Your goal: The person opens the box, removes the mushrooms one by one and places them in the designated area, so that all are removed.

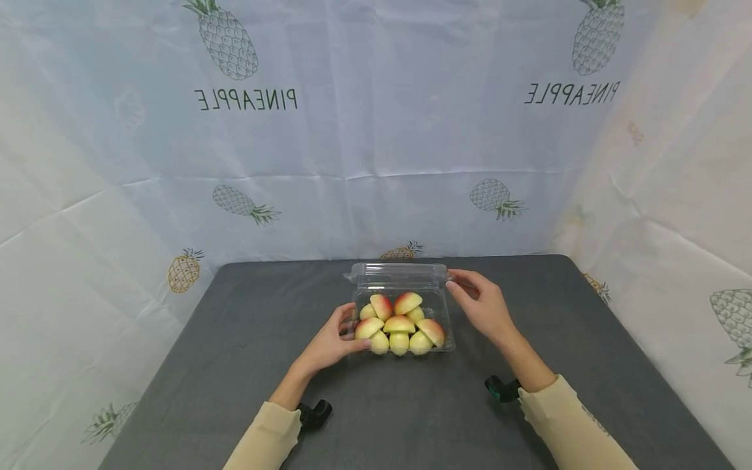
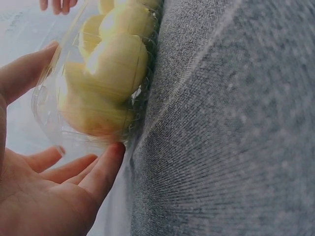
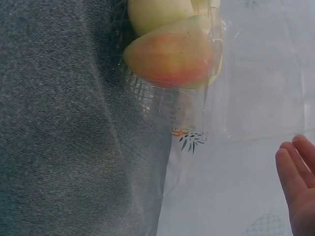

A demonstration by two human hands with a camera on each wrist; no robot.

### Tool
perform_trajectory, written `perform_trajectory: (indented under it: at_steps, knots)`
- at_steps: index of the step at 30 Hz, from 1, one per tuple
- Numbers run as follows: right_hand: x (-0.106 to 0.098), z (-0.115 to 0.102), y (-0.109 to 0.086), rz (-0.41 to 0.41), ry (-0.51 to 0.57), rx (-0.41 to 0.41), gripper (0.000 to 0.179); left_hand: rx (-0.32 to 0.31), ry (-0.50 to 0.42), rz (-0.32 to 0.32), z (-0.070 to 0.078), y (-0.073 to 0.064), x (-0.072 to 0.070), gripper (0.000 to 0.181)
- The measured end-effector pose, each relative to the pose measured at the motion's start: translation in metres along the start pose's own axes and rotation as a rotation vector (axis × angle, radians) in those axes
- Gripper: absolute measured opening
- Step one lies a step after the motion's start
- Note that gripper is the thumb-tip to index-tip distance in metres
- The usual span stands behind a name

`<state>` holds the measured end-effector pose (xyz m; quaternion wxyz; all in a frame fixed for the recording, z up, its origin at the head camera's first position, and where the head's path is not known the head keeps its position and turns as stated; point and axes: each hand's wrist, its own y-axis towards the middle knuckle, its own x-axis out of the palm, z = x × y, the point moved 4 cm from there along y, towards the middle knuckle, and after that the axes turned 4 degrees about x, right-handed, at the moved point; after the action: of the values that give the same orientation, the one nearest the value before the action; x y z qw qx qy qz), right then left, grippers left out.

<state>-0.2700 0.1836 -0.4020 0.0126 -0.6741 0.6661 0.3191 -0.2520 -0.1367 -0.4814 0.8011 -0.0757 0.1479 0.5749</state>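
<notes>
A clear plastic clamshell box (image 1: 449,343) sits on the dark table with its lid (image 1: 399,274) raised at the back. Inside lie several yellow mushroom-shaped pieces (image 1: 399,325) with red-tinged caps, also close up in the left wrist view. My left hand (image 1: 330,341) holds the box at its left side, thumb at the front left corner and fingers along the side wall. At the lid's right edge is my right hand (image 1: 483,305), its thumb and fingers apart. In the right wrist view, the straight right fingers (image 3: 290,164) have their tips right at the lid's edge.
The dark grey cloth-covered table (image 1: 235,391) extends around the box. White curtains (image 1: 376,130) printed with pineapples hang behind it and at both sides. A black wrist device (image 1: 315,414) is on the left wrist, another (image 1: 502,389) on the right.
</notes>
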Motion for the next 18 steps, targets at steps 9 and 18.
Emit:
perform_trajectory:
  at_steps: [9, 18]
  knots:
    - [-0.001, -0.001, 0.006, 0.020, -0.020, 0.024, 0.036, 0.001, 0.007, 0.006, -0.001, 0.000, 0.000, 0.095]
    - [-0.003, 0.000, 0.016, 0.046, -0.021, 0.020, 0.035, 0.009, 0.001, 0.008, 0.001, 0.001, 0.000, 0.093]
